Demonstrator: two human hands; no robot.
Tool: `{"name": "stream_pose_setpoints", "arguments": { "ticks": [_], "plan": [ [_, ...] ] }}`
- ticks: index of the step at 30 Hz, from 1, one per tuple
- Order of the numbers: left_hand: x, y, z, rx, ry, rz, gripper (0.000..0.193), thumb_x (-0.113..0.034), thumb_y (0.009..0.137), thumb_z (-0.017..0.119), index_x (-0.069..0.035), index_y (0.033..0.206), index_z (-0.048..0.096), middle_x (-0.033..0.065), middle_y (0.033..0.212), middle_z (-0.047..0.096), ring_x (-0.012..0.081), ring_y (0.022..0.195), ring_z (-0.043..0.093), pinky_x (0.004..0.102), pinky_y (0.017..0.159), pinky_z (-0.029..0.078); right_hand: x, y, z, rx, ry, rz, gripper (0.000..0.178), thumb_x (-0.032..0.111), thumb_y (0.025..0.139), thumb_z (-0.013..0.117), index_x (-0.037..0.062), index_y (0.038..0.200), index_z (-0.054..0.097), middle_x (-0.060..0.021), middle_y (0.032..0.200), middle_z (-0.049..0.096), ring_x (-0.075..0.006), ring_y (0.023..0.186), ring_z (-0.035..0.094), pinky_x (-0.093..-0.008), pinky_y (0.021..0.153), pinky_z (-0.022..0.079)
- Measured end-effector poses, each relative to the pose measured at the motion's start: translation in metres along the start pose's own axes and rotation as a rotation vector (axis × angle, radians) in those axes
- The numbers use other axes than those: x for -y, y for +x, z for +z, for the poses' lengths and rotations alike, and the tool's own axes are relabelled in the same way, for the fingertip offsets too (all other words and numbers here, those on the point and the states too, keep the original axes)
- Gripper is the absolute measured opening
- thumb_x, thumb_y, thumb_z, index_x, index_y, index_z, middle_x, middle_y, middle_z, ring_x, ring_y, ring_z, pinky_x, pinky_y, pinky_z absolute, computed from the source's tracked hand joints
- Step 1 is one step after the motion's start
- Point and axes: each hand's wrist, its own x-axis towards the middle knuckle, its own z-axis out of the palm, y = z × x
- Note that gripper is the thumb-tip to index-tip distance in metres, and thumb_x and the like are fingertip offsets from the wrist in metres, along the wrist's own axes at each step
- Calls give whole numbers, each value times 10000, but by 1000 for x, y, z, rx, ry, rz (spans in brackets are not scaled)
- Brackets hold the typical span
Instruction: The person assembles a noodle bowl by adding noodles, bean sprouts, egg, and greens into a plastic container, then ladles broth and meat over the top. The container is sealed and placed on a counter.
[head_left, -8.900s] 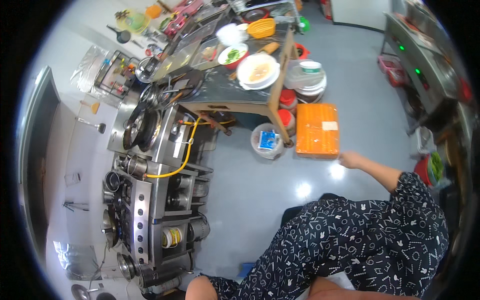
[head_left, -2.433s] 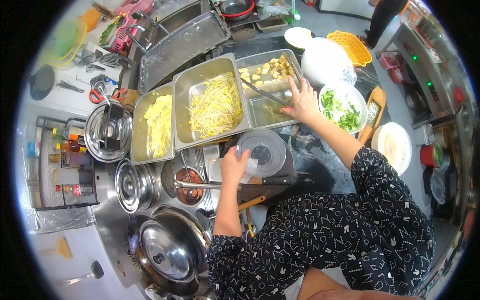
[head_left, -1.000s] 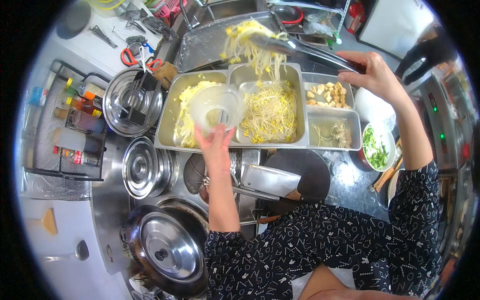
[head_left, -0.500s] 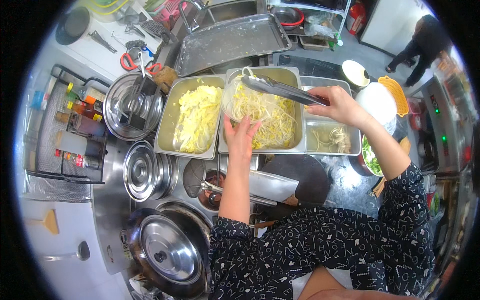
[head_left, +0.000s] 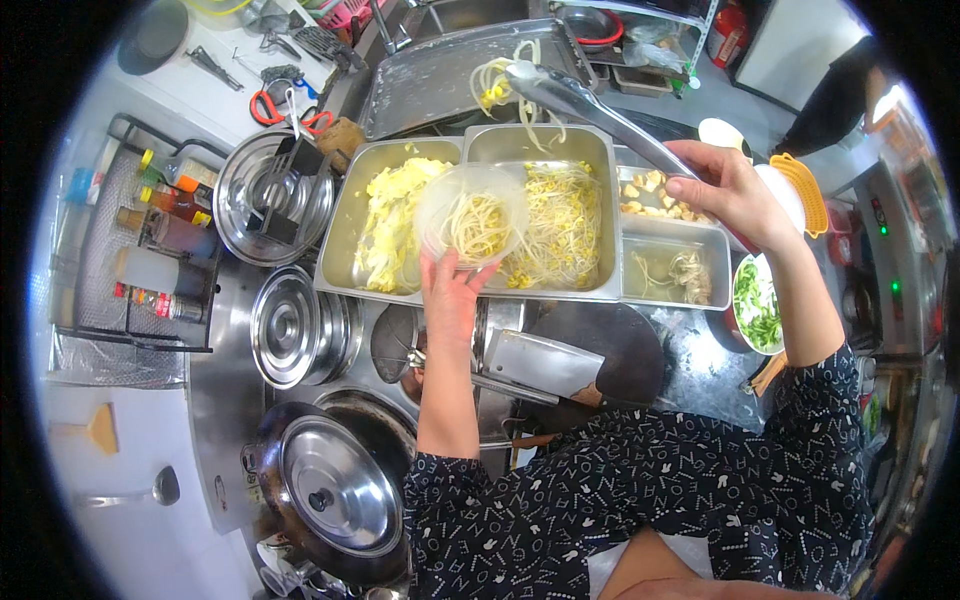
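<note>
My left hand [head_left: 450, 295] holds a round translucent plastic bowl [head_left: 470, 177] from its near side, fingers against the wall. Bean sprouts [head_left: 475, 225] lie inside it. The bowl hovers where two steel pans meet: one with shredded pale-yellow cabbage [head_left: 385, 225], the other with yellow-headed bean sprouts [head_left: 560, 220]. In my right hand [head_left: 735, 190] are metal tongs [head_left: 600, 115], raised beyond the sprout pan. A clump of sprouts [head_left: 495, 85] hangs from their tips, strands trailing down over the pan's far edge.
Right of the sprout pan are a container of light-brown cubes [head_left: 655, 200] and one with pale stringy pieces [head_left: 690, 275]. A bowl of chopped greens [head_left: 758, 310] is farther right. Nearer me lie a cleaver [head_left: 545, 365] and a lidded wok [head_left: 335, 485]. A large tray [head_left: 430, 90] is behind.
The tongs have lifted up and away from the bowl, with sprouts dangling from their tips. My left hand has shifted the bowl left and nearer me, toward the cabbage pan.
</note>
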Motion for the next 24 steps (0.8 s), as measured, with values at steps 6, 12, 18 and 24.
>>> {"name": "stream_pose_setpoints", "arguments": {
  "ticks": [6, 12, 18, 24],
  "plan": [
    [-6, -4, -5, -84, 91, 123, 641, -80, 958, 535, -139, 1516, 225, 147, 1421, 426, 292, 1229, 522, 467, 893, 558, -16, 0, 3, -19, -347, 3, 599, 362, 849, 738, -19, 1284, 580, -120, 1053, 687, -196, 942, 647, -311, 831, 509],
    [2, 2, 2, -142, 122, 263, 737, -32, 932, 580, -175, 1537, 183, 140, 1421, 405, 265, 1218, 510, 466, 908, 535, -14, -16, 32, 270, -856, 84, 829, 411, 721, 782, 54, 1394, 455, -178, 1073, 672, -310, 993, 669, -413, 852, 543],
    [4, 1, -2, -74, 131, 195, 674, -112, 953, 571, -168, 1527, 222, 137, 1406, 425, 264, 1214, 513, 454, 878, 547, 9, -12, 46, 44, -923, -65, 468, 325, 808, 749, 70, 1187, 647, -129, 948, 712, -303, 848, 700, -416, 771, 561],
    [0, 12, -22, -73, -61, -33, 528, -359, 974, 495, -101, 1419, 376, 148, 1393, 467, 299, 1240, 523, 512, 819, 584, 47, 18, 9, -37, -1120, -74, 447, 351, 794, 759, 83, 1142, 672, -130, 938, 724, -283, 872, 711, -417, 784, 568]
  ]
}}
